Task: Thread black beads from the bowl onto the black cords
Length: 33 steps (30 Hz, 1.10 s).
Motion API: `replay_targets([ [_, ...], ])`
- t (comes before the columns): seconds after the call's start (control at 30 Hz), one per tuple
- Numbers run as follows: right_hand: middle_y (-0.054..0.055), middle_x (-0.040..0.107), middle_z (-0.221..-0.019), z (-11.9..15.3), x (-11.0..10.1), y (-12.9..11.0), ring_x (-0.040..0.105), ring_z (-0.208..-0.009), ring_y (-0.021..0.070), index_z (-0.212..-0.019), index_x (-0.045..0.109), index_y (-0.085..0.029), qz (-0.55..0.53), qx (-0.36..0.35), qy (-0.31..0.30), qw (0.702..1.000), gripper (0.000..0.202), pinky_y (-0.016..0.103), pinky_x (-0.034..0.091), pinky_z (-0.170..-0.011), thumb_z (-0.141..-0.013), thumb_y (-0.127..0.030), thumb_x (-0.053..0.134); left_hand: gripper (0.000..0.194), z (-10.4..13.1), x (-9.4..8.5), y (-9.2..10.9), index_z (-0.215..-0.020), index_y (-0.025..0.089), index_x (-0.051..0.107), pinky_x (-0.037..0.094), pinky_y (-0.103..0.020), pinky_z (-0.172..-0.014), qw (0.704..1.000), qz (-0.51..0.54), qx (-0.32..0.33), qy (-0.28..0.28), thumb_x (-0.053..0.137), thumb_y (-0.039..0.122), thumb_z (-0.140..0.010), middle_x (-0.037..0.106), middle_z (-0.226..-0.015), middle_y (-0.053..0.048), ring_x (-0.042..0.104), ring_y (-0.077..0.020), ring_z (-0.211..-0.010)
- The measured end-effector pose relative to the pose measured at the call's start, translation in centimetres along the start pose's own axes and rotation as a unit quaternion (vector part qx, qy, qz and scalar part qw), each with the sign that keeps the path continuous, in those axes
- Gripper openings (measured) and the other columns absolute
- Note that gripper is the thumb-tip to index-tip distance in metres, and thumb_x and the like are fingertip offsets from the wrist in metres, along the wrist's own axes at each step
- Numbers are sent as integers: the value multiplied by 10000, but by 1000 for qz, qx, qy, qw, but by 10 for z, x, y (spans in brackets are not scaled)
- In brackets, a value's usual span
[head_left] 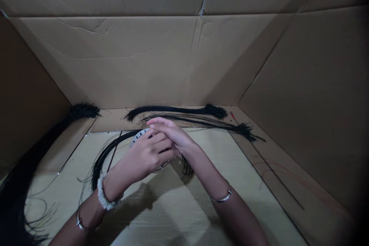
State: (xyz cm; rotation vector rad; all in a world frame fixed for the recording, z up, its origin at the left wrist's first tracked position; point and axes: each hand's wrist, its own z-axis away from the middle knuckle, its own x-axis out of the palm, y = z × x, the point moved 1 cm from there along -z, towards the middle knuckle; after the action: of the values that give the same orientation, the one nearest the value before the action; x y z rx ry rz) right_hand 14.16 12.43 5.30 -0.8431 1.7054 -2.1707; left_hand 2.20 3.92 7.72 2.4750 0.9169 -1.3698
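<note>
Both hands meet over a small round disc on the box floor, black strands passing under them.

Far left: a thick black fibre bundle (34, 150) runs diagonally along the cardboard box (302, 96) wall, matte, fine, frayed at its upper end. Left hand (150, 153), with a white beaded bracelet (105, 196) and a thin metal bangle at the wrist, lies curled on the white disc (137, 138); the fingers are bent over it, but whether they pinch it or a strand, I cannot tell. The disc sits directly beneath the left fingers, flat, pale with dark rim marks, mostly covered. Right hand (170, 132) crosses just above, fingers extended leftward, touching the left hand's knuckles; grip not visible. A loose strand loop (109, 153) arcs from the disc toward lower left. Behind: two slim tied bundles (178, 110), long axes left-right, nearer the right hand.
</note>
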Motion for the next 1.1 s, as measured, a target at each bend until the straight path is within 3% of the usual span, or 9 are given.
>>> replay_targets([
  [0.07,-20,616,-702,3,-3,-6,486,-541,85,-924,672,-192,28,-30,8,999,68,203,322,-466,-908,-257,658,201,3,-9,-6,-1072,183,689,420,-364,-829,999,-27,-40,22,501,132,-1019,739,-983,-39,607,-195,-931],
  [0.13,-7,599,-673,10,-7,-16,450,-526,83,-870,684,-172,80,-58,-3,995,215,214,276,-455,-955,-354,605,153,7,-19,-14,-1041,179,692,396,-360,-741,995,-51,-80,35,544,162,-1006,725,-903,-39,580,-198,-832],
  [0.27,40,655,-703,31,-10,-35,491,-583,103,-831,706,-153,158,-82,-54,983,414,237,301,-504,-998,-469,497,96,15,-34,-26,-1004,170,692,365,-359,-683,989,-74,-118,54,600,182,-980,723,-865,-46,546,-201,-778],
  [0.4,21,670,-720,46,-7,-46,498,-610,105,-784,695,-169,192,-103,-84,972,302,245,348,-570,-953,-389,577,118,17,-42,-27,-1058,186,697,360,-355,-674,986,-81,-131,61,624,176,-967,734,-881,-40,556,-198,-789],
  [0.53,1,651,-709,49,-4,-48,548,-667,124,-747,679,-181,230,-117,-60,964,224,258,397,-632,-917,-314,617,118,16,-45,-23,-1051,204,708,356,-355,-666,985,-78,-141,54,620,204,-973,730,-868,-33,567,-196,-783],
  [0.67,-23,609,-648,49,0,-48,550,-656,129,-732,672,-190,274,-137,-43,951,205,270,417,-675,-914,-253,604,123,13,-44,-18,-1055,201,697,446,-313,-695,980,42,-191,46,593,195,-989,719,-882,-25,610,-160,-782],
  [0.83,-23,632,-675,54,4,-49,569,-692,137,-704,644,-207,298,-161,-37,940,241,275,413,-682,-933,-254,586,79,10,-42,-10,-994,208,677,479,-204,-675,951,146,-257,86,652,148,-950,701,-855,29,645,-83,-742],
  [1.1,-20,631,-680,62,8,-47,536,-635,141,-707,640,-232,386,-191,16,902,248,282,367,-576,-945,-274,585,41,11,-43,-5,-960,197,650,426,-216,-589,960,96,-253,67,627,163,-961,609,-765,35,555,-78,-630],
])
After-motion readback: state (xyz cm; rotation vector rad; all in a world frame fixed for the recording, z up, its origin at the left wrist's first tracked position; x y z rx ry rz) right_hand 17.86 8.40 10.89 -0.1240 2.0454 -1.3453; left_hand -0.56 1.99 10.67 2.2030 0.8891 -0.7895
